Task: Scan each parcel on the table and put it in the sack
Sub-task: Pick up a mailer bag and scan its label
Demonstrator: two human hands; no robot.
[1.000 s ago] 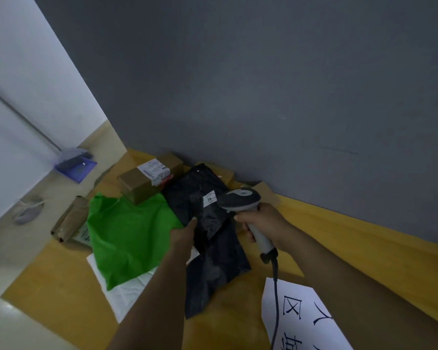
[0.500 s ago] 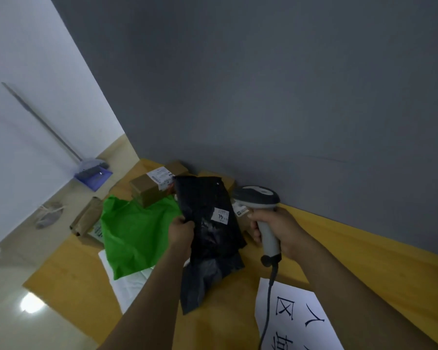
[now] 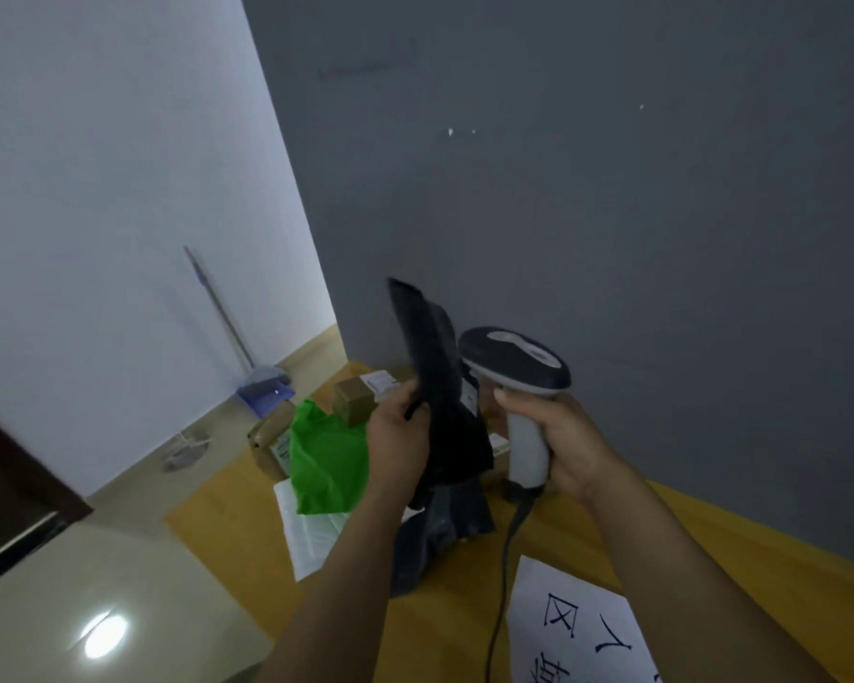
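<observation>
My left hand (image 3: 399, 438) grips a black plastic mailer parcel (image 3: 435, 367) and holds it upright above the yellow table (image 3: 587, 525). Its label side is turned toward the scanner. My right hand (image 3: 560, 443) is closed around the white handle of a barcode scanner (image 3: 516, 359), whose dark head sits right beside the parcel. Another dark grey mailer (image 3: 444, 529) lies on the table under my hands. A green bag (image 3: 329, 460) lies to the left over a white bag (image 3: 311, 529). Brown cardboard boxes (image 3: 361, 399) stand behind against the wall.
A white paper sheet (image 3: 578, 628) with large black characters lies at the table's near right. The scanner's cable (image 3: 501, 584) hangs down across the table. A grey wall backs the table. On the floor to the left stand a broom and blue dustpan (image 3: 262, 386) and a dark door (image 3: 11, 490).
My left hand has lifted the black mailer off the table and tipped it upright. My right hand has raised the scanner beside it. The view has tilted upward.
</observation>
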